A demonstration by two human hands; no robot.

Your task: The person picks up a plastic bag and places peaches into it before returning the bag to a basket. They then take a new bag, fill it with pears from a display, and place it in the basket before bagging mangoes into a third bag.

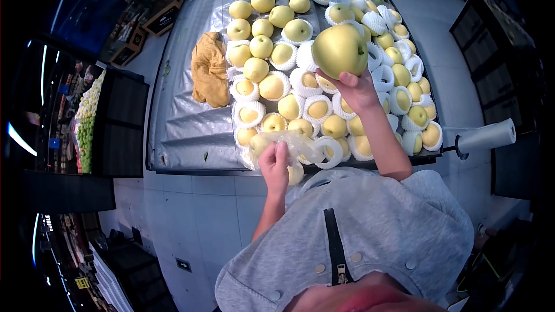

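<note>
My right hand [355, 89] is raised over the display, fingers wrapped around a large, round yellow-green pear [338, 51] with no foam net on it. Its dark hollow end faces right. Lower down, at the front edge of the display, my left hand [274, 163] is closed on a thin clear plastic bag [298, 142]. The bag spreads crumpled to both sides of the fist, and yellow fruit shows through and below it. Beneath both hands lie rows of yellow pears [272, 86], many in white foam nets [317, 108], some bare.
A bunched mustard-brown cloth [209, 70] lies left of the fruit on the silvery sheet [188, 117] covering the display. A roll of plastic bags [488, 138] juts out at the right front corner. Dark shelving [118, 121] with green and yellow fruit stands at left.
</note>
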